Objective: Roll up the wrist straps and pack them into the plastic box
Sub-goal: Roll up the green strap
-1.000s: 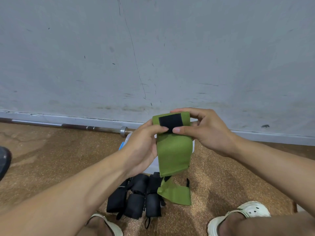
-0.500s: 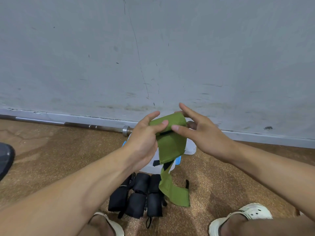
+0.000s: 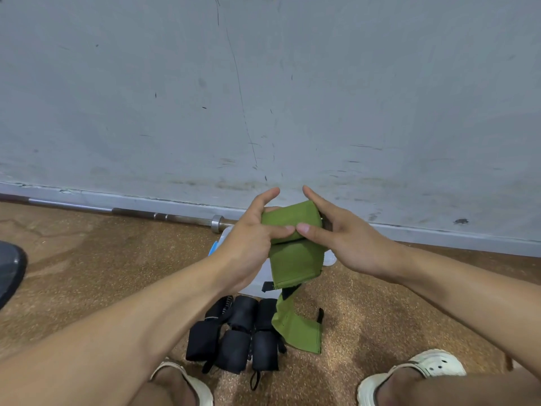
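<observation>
Both hands, left hand (image 3: 248, 241) and right hand (image 3: 348, 241), pinch the green strap (image 3: 292, 230); black patch now rolled under, roll thicker, tail still hanging, plastic box (image 3: 263, 276) waits.

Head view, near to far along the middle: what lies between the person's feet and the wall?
Black rolled straps → loose green tail → plastic box → green strap roll pinched by left hand and right hand → wall.

Head view, downward (near floor (image 3: 87, 288))
</observation>
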Action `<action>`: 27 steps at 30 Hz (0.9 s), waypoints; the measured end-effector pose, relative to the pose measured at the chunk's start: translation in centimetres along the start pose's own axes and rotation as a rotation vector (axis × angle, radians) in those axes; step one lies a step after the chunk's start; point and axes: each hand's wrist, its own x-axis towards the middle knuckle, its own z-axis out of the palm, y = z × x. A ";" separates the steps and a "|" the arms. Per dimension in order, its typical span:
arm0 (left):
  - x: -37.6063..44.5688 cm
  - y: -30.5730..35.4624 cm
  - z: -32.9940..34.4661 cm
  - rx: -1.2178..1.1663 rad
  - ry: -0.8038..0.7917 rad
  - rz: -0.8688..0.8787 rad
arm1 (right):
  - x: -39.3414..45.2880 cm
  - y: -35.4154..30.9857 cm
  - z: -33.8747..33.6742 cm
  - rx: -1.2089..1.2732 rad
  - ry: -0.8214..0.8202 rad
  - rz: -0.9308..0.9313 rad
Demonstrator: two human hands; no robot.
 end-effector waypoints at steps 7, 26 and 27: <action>0.0 0.5 0.4 -0.118 -0.035 -0.048 | 0.1 0.4 -0.6 0.142 0.125 -0.236; 0.5 0.4 -0.7 -0.021 -0.043 -0.011 | 0.2 0.1 -1.0 0.245 0.070 -0.118; 0.5 0.3 -0.8 -0.014 -0.037 0.006 | 0.2 0.1 -1.0 0.266 0.055 -0.081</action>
